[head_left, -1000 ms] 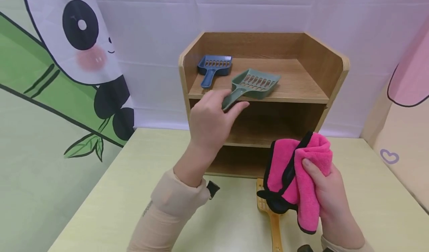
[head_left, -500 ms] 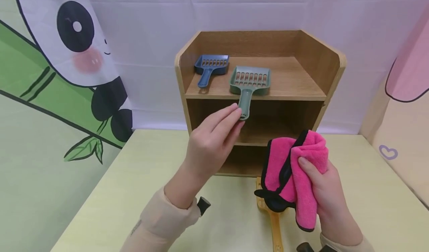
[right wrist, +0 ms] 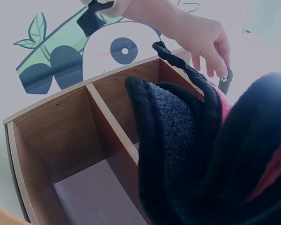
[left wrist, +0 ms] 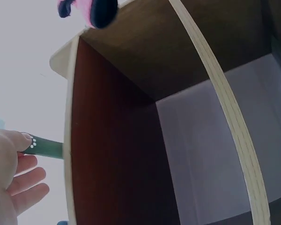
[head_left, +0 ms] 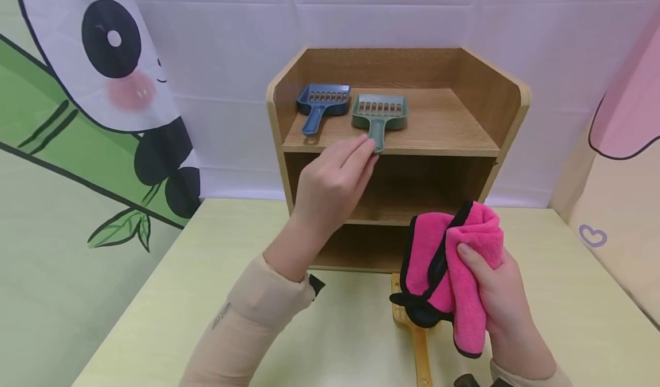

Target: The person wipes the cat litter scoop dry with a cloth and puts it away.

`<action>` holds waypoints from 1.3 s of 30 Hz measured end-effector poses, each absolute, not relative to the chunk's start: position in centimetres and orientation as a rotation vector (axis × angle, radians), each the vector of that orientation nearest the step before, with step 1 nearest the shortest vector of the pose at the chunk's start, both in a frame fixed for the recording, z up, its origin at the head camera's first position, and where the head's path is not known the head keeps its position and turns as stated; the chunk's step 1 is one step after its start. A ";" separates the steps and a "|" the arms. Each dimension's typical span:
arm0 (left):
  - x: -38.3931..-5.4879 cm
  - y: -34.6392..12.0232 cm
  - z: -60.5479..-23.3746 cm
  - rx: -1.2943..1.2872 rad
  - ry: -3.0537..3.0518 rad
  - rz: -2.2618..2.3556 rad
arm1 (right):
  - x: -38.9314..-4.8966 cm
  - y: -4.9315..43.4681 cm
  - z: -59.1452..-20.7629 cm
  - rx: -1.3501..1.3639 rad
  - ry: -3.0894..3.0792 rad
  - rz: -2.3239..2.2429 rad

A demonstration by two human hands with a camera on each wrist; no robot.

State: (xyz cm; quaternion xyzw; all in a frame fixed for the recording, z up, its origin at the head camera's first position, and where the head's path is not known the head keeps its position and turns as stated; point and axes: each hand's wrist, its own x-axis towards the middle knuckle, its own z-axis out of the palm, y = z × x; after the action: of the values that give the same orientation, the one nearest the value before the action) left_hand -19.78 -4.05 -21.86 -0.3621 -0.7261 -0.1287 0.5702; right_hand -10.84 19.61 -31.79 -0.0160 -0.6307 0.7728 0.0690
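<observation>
A green slotted litter scoop (head_left: 380, 112) lies on the top shelf, its handle jutting over the front edge. My left hand (head_left: 335, 181) pinches the end of that handle; in the left wrist view the thumb rests on the green handle (left wrist: 48, 147) beside white paw dots. To its left sits a blue litter scoop (head_left: 323, 99), untouched. My right hand (head_left: 507, 301) grips a folded pink cloth (head_left: 466, 272) with black edging, held above the table. Below the cloth, a yellow litter scoop (head_left: 421, 352) lies on the table, its head partly hidden.
The wooden shelf unit (head_left: 392, 151) has a top tray with raised sides and two open compartments beneath. It stands at the back of the pale table (head_left: 206, 272). A white curtain (head_left: 222, 49) hangs behind, with a panda print at left.
The green scoop has turned so its handle points toward me, then moved back onto the top shelf. My left hand moved with it. The right hand and pink cloth have barely moved.
</observation>
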 end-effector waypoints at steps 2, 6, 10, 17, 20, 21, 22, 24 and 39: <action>-20.3 -4.0 -21.7 -0.824 -1.726 -0.274 | -10.8 19.6 -31.8 -0.045 -1.895 2.332; -21.1 -4.0 -21.6 -0.789 -1.772 -0.236 | -10.7 19.6 -31.9 -0.045 -1.892 2.339; -21.7 -3.9 -21.6 -0.771 -1.795 -0.227 | -10.7 19.5 -31.9 -0.063 -1.896 2.338; -22.2 -3.7 -21.4 -0.746 -1.844 -0.222 | -10.8 19.6 -32.0 -0.077 -1.904 2.321; -22.3 -3.6 -21.3 -0.735 -1.873 -0.221 | -10.7 19.7 -31.9 -0.075 -1.919 2.313; -22.3 -3.5 -21.3 -0.733 -1.879 -0.222 | -10.7 19.7 -31.9 -0.076 -1.920 2.311; -22.4 -3.5 -21.2 -0.731 -1.885 -0.221 | -10.7 19.8 -31.8 -0.072 -1.922 2.312; -22.4 -3.4 -21.2 -0.727 -1.896 -0.223 | -10.7 19.9 -31.8 -0.065 -1.921 2.314; -21.6 -3.2 -21.5 -0.753 -1.854 -0.241 | -10.6 20.5 -31.3 -0.002 -1.862 2.336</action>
State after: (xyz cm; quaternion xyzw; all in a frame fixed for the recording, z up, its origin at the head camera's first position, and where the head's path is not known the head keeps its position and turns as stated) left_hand -21.64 -3.19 -21.52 -0.3159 -0.7780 -0.1009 0.5336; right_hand -10.57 20.49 -31.33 -0.0006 -0.6214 0.7797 0.0771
